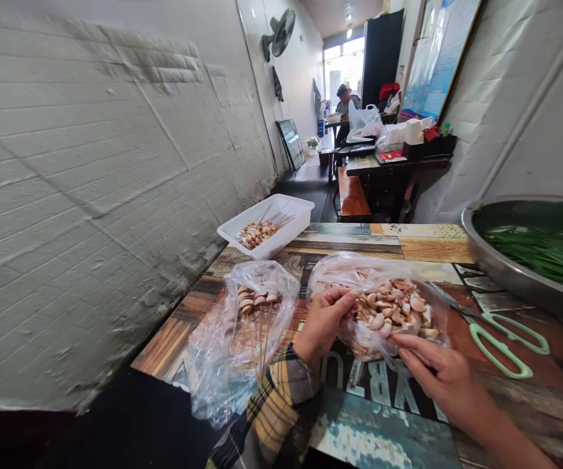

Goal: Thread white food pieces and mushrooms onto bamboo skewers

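A clear plastic bag (383, 277) full of sliced mushroom pieces (393, 309) lies on the patterned table (408, 244). My left hand (323, 322) is closed on the bag's left edge, fingers reaching into the pieces. My right hand (440, 371) pinches the bag's near right edge. To the left lies a second clear bag (242, 326) holding wooden skewers (256, 301) threaded with pieces.
A white tray (266, 225) with finished skewers sits at the table's far left. Green-handled scissors (503, 335) lie to the right. A metal basin (535, 260) of green chives stands at the right edge. A brick wall (115, 195) runs along the left. A person sits far back.
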Tool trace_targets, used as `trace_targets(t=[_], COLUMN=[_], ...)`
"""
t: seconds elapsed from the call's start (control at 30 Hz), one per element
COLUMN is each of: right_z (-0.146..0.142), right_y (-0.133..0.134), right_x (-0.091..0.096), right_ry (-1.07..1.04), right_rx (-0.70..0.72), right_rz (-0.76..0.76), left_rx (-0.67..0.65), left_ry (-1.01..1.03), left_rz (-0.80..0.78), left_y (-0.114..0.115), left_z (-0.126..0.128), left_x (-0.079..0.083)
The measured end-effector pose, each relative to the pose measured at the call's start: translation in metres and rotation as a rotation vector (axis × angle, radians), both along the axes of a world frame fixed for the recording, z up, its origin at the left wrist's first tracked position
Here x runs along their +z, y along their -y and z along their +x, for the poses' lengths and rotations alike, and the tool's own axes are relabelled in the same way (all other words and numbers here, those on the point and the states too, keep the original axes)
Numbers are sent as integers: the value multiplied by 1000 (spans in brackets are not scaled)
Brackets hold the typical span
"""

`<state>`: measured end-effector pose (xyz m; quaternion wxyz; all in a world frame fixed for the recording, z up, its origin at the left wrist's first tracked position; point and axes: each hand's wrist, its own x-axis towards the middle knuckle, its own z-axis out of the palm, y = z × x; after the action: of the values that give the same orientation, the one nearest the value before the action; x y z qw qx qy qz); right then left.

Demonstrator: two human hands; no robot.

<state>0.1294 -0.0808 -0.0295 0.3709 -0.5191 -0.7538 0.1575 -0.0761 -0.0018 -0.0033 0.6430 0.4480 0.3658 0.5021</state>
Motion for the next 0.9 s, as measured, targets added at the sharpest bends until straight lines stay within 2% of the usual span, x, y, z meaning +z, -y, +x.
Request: trace_targets(t=[0.6,0.9], right_z=[-10,-21], right_y=[-9,-15], right_x=[-7,-9], right_ry=[122,74], right_rx=[-33,-104], right_rz=[167,144], left_rx=[53,12], left_ry=[72,51], left_rz=[58,106], left_y=[7,16], left_z=[-7,-4], left_x=[6,7])
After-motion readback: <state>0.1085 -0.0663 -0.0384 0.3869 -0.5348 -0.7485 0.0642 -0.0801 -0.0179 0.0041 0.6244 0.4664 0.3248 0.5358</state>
